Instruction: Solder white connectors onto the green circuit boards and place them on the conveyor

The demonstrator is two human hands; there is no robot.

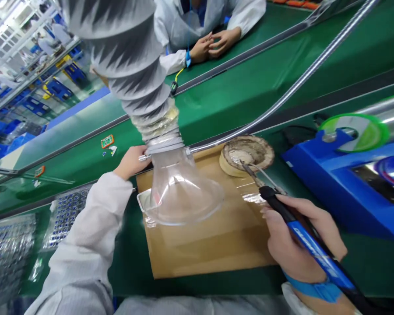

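My right hand [305, 236] is closed round a soldering iron [310, 247] with a blue and black handle. The iron's tip points down into a round, cream-walled dish [228, 162] with a dirty, crusted inside, and a thin metal line runs alongside the tip. My left hand [131, 162] reaches to the left side of a clear fume hood [184, 188]; its fingers are mostly hidden behind the hood's neck. Below that hand, a white-rimmed piece [144, 203] is partly seen through the hood. Brown board [210, 253] lies under the hood and the dish.
A grey ribbed duct [128, 57] and a flexible metal arm [282, 98] come down to the hood. At right stands a blue holder with reels [335, 183]. Bagged small parts [67, 212] lie left. Across the green belt [236, 96], another person's hands [213, 46] rest together.
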